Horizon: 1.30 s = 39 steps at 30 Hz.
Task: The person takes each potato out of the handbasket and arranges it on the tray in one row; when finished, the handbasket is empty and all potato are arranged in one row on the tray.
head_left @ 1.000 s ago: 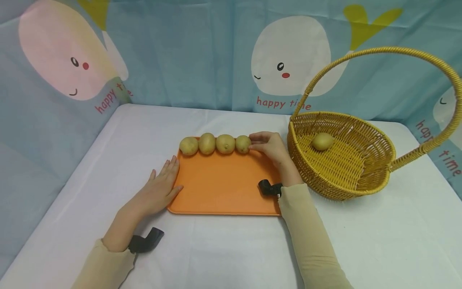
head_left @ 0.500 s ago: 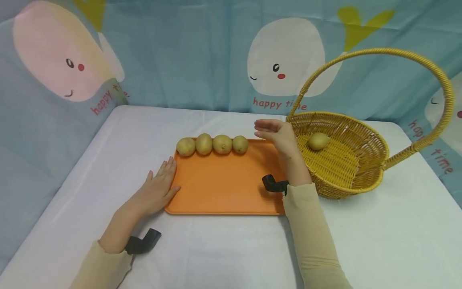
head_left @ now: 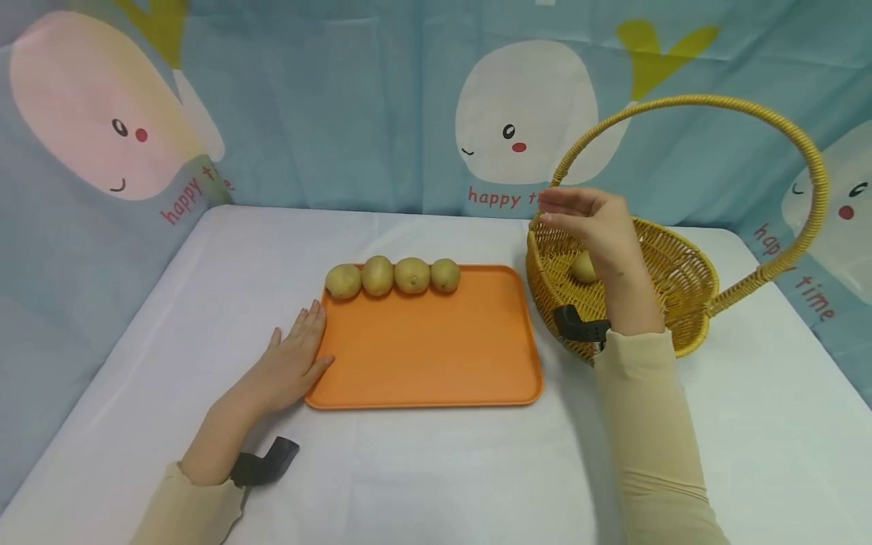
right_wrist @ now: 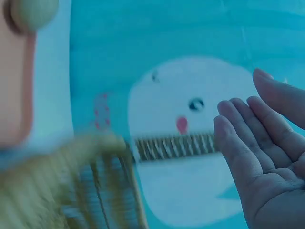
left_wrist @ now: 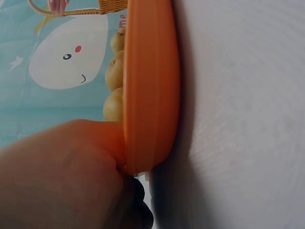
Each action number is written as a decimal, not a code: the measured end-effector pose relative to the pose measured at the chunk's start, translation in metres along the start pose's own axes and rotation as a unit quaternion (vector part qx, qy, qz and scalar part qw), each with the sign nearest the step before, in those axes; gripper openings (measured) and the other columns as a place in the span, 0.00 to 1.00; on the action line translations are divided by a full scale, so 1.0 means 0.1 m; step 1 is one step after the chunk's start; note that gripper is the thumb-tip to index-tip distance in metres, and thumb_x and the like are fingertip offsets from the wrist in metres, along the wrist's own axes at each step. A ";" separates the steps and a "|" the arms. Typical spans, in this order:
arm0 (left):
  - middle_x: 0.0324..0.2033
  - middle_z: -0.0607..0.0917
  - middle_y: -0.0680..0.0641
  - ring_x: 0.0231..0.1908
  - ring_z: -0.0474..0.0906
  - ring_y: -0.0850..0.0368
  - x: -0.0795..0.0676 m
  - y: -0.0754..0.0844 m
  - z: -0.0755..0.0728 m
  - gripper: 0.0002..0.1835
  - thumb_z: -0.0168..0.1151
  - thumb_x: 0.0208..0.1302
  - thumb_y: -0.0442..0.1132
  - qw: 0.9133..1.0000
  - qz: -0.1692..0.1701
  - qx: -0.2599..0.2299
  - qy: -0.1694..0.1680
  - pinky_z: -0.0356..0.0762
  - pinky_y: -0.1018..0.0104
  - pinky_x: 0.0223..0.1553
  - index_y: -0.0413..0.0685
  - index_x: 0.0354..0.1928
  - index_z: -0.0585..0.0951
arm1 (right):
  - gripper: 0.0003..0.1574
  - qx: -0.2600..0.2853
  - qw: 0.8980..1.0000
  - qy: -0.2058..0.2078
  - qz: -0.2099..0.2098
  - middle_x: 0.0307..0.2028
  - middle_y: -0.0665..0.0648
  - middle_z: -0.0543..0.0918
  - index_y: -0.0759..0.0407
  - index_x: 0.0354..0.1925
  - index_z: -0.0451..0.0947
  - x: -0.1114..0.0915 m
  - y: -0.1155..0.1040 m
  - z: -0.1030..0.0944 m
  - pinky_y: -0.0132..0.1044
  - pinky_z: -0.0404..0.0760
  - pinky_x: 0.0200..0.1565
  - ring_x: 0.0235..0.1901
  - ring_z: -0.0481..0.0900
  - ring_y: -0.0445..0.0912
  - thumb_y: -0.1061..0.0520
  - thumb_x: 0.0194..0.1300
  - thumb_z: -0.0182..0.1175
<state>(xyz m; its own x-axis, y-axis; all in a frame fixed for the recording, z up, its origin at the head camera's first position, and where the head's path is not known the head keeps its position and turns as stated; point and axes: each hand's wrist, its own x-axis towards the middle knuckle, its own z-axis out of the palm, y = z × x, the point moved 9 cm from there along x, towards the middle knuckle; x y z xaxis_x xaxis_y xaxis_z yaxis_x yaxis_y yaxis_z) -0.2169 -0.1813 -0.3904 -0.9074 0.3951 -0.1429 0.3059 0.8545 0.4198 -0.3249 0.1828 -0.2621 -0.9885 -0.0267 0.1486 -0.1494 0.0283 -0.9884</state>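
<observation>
Several potatoes (head_left: pixel 412 275) lie side by side in a row along the far edge of an orange tray (head_left: pixel 422 348). My left hand (head_left: pixel 289 369) rests against the tray's left edge with straight fingers; in the left wrist view its thumb (left_wrist: pixel 102 138) overlaps the tray's rim. Raised above the left side of a yellow wicker basket (head_left: pixel 688 333), my right hand (head_left: pixel 599 227) holds nothing, its fingers slightly bent and apart from the thumb. One more potato (head_left: pixel 583 268) lies inside the basket, partly hidden behind the right hand. The right wrist view shows the palm (right_wrist: pixel 271 191) bare.
The basket's tall arched handle (head_left: pixel 708 102) rises to the right of and behind the right hand. A white cloth (head_left: pixel 409 469) covers the table. Behind it hangs a blue curtain (head_left: pixel 327 129) with whale prints. Each wrist carries a black camera mount (head_left: pixel 269 462).
My right hand has left the rightmost potato in the row, then risen and moved right to over the basket. The left hand stays at the tray's edge. The head view has shifted slightly.
</observation>
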 end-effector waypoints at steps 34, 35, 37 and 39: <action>0.71 0.41 0.31 0.70 0.36 0.34 0.00 0.00 0.00 0.39 0.49 0.70 0.42 1.000 -0.002 -0.005 -0.001 0.34 0.29 0.61 0.28 0.71 0.42 | 0.32 -0.093 0.981 -0.008 0.173 0.44 0.47 0.81 0.72 0.63 0.64 0.16 0.75 -1.03 0.37 0.71 0.57 0.41 0.80 0.34 0.62 0.64 0.60; 0.71 0.41 0.31 0.70 0.36 0.34 0.00 0.00 0.00 0.39 0.49 0.70 0.42 1.000 -0.001 -0.005 -0.001 0.34 0.29 0.60 0.28 0.71 0.42 | 0.32 -0.102 0.979 -0.009 0.179 0.45 0.47 0.81 0.71 0.64 0.64 0.15 0.78 -1.04 0.39 0.70 0.58 0.41 0.80 0.33 0.62 0.64 0.60; 0.71 0.41 0.31 0.70 0.36 0.34 0.00 -0.01 0.00 0.39 0.49 0.71 0.42 1.000 -0.001 -0.006 0.000 0.34 0.29 0.60 0.29 0.71 0.42 | 0.32 -0.117 0.975 -0.017 0.186 0.45 0.45 0.80 0.71 0.65 0.63 0.15 0.81 -1.06 0.40 0.69 0.59 0.40 0.79 0.32 0.61 0.65 0.58; 0.71 0.41 0.31 0.70 0.36 0.34 0.00 -0.01 0.01 0.39 0.49 0.71 0.43 1.000 0.001 -0.005 0.000 0.34 0.29 0.60 0.29 0.71 0.42 | 0.33 -0.127 0.973 -0.030 0.191 0.43 0.43 0.80 0.71 0.65 0.61 0.15 0.84 -1.06 0.39 0.70 0.59 0.40 0.79 0.32 0.61 0.66 0.58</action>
<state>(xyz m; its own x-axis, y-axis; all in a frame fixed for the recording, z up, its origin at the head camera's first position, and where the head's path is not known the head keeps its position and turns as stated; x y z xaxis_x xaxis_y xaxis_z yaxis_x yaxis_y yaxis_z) -0.2171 -0.1816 -0.3912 -0.9071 0.3962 -0.1420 0.3043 0.8505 0.4289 -0.3548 0.2904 -0.3397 -0.9713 -0.0233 -0.2366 0.2196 0.2932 -0.9305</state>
